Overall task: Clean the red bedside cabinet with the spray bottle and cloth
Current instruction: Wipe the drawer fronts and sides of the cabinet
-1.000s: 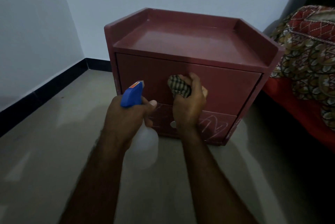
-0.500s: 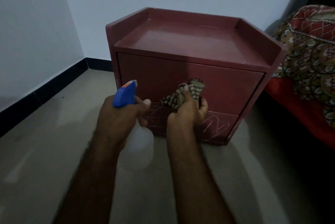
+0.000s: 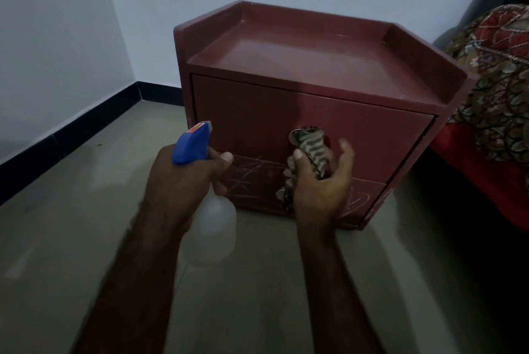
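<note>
Head view: your left hand [image 3: 183, 182] is wrapped tight round the neck of the spray bottle [image 3: 200, 176], nozzle aimed at the red bedside cabinet [image 3: 286, 113] on the floor. Your right hand [image 3: 320, 182] grips the striped cloth [image 3: 310, 150], thumb pinning it, fingers half spread, at the upper drawer's knob [image 3: 294, 136]. Step in hand: wiping the drawer front. Scribble marks on the lower drawer [image 3: 252, 179] likely need spray, then firm rubbing.

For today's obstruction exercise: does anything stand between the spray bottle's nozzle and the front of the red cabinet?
Nothing visible does. The spray bottle in the left hand points at the cabinet front; the right hand with the cloth is off to the side.
</note>
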`<action>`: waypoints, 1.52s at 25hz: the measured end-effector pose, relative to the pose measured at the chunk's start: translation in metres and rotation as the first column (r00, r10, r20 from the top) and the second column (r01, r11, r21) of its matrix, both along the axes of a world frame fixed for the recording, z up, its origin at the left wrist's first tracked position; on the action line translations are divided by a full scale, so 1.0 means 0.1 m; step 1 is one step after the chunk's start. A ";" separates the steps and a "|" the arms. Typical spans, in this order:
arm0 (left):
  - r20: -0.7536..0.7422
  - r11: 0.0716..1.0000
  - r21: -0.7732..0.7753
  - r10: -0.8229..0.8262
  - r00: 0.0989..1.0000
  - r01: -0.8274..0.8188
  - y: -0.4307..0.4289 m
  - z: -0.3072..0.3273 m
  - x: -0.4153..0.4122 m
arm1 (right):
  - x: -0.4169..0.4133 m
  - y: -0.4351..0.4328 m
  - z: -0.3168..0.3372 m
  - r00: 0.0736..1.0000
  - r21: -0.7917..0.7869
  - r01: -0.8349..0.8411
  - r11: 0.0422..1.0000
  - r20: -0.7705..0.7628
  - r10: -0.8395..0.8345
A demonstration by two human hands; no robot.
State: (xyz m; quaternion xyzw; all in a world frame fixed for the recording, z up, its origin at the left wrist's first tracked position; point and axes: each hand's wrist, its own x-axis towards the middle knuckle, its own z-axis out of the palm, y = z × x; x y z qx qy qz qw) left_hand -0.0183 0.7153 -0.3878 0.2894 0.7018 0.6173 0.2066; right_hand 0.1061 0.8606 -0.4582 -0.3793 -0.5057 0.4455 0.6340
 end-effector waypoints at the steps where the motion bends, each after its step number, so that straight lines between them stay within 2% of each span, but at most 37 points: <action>1: -0.007 1.000 0.000 0.000 1.000 0.000 0.01 -0.01 0.01 | -0.03 -0.03 0.00 0.990 0.083 0.017 0.996 0.135 -0.028; 3: -0.015 1.000 0.006 -0.005 1.000 0.005 0.01 0.00 0.05 | -0.09 -0.02 0.04 0.945 0.187 0.099 0.977 0.291 -0.152; 5: -0.019 1.000 0.014 -0.012 1.000 0.013 0.01 0.00 0.09 | -0.10 0.03 0.04 0.897 0.244 0.169 0.955 0.364 -0.251; 7: -0.015 0.999 0.032 -0.009 1.000 0.009 0.00 0.02 0.10 | -0.07 0.03 -0.03 0.883 0.234 0.163 0.959 0.400 -0.247; 9: 0.003 0.998 0.058 0.000 1.000 0.000 0.00 0.04 0.12 | -0.04 0.03 -0.04 0.925 0.137 0.110 0.984 0.347 -0.152; 12: 0.010 0.999 0.040 0.004 1.000 -0.005 0.04 0.03 0.12 | 0.00 0.17 0.00 0.987 0.065 0.033 0.997 0.157 -0.043; 17: 0.033 0.999 0.033 -0.007 0.999 0.006 0.07 0.00 0.17 | 0.02 0.20 -0.03 0.996 -0.015 0.079 0.997 0.047 -0.078; 19: 0.027 0.999 0.031 -0.006 1.000 0.006 0.08 -0.01 0.15 | 0.02 0.25 0.00 0.999 -0.001 0.054 0.999 -0.009 -0.054; 22: 0.041 0.999 0.032 -0.001 0.999 -0.001 0.08 -0.06 0.12 | 0.02 0.29 0.06 0.999 0.042 0.048 0.998 -0.011 -0.047; 25: 0.030 1.000 0.030 -0.011 0.999 0.010 0.09 -0.07 0.14 | -0.05 0.26 0.09 0.997 -0.003 0.024 1.000 -0.076 -0.024; 29: 0.030 1.000 0.017 -0.017 0.999 0.016 0.16 -0.14 0.13 | -0.08 0.26 0.10 0.999 -0.012 0.033 0.999 -0.034 -0.033; 34: 0.014 1.000 0.029 -0.010 1.000 0.010 0.15 -0.15 0.11 | -0.17 0.20 0.21 0.998 -0.030 -0.006 1.000 -0.059 0.005; 38: 0.035 0.999 0.047 -0.020 0.999 0.018 0.14 -0.11 0.10 | -0.22 0.20 0.27 0.995 -0.090 0.019 0.996 -0.098 -0.028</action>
